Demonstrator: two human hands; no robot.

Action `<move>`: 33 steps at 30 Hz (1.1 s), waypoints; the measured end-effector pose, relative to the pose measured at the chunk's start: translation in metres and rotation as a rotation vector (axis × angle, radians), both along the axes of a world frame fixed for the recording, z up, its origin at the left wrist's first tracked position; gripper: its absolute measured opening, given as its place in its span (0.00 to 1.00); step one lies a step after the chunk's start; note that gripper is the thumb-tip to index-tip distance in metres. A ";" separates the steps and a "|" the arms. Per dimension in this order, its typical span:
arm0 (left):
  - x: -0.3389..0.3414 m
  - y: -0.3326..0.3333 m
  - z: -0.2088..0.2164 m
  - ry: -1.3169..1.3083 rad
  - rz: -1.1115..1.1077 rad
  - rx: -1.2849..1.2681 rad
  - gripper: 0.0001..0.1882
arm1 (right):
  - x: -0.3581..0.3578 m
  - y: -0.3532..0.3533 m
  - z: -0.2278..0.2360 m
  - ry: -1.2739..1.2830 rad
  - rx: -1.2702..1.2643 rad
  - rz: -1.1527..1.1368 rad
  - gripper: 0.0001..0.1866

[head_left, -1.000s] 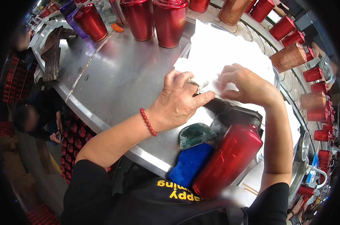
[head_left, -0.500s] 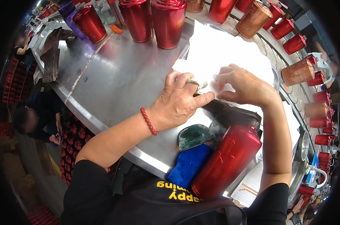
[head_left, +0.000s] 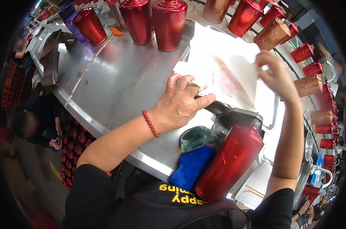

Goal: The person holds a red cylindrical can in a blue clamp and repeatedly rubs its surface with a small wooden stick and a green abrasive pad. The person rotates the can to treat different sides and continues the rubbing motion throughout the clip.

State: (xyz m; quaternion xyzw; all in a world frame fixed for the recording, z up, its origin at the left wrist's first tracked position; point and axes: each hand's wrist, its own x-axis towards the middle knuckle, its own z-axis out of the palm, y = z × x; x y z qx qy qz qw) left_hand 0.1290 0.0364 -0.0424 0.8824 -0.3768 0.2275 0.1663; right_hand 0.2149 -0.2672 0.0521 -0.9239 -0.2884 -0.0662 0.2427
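Note:
A stack of bright white paper sheets (head_left: 203, 49) lies on the metal table. My right hand (head_left: 276, 74), slightly blurred, pinches the right edge of the top paper sheet (head_left: 240, 65) and lifts it, so that a faint red and orange print shows. My left hand (head_left: 177, 101), with a red bead bracelet, rests at the stack's near left corner. Its fingers are curled round a small greyish wad I cannot name, and the thumb lies by the sheets' edge. Below, a glossy red bottle (head_left: 230, 164) lies tilted against a black support (head_left: 238, 116).
Beside the bottle are a blue cloth (head_left: 192, 168) and a dark green flat piece (head_left: 198, 138). Red bottles (head_left: 169, 26) stand at the far edge. A conveyor with red and copper bottles (head_left: 272, 34) curves along the right. Another person (head_left: 35, 118) sits at the left.
My right hand has moved right and up from beside my left hand, drawing the sheet's edge with it. My left hand stays in place. Bottles on the conveyor have shifted.

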 end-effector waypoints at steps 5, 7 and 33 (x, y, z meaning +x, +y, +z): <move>0.001 -0.005 -0.003 -0.006 -0.020 -0.055 0.22 | 0.000 -0.082 -0.010 -0.263 -0.563 -0.714 0.14; -0.002 -0.002 -0.001 -0.013 -0.001 -0.064 0.22 | -0.012 -0.043 -0.016 -0.268 -0.410 -0.646 0.23; -0.087 -0.005 0.036 0.173 -0.031 -0.122 0.26 | -0.149 -0.222 -0.006 0.166 1.236 -0.575 0.17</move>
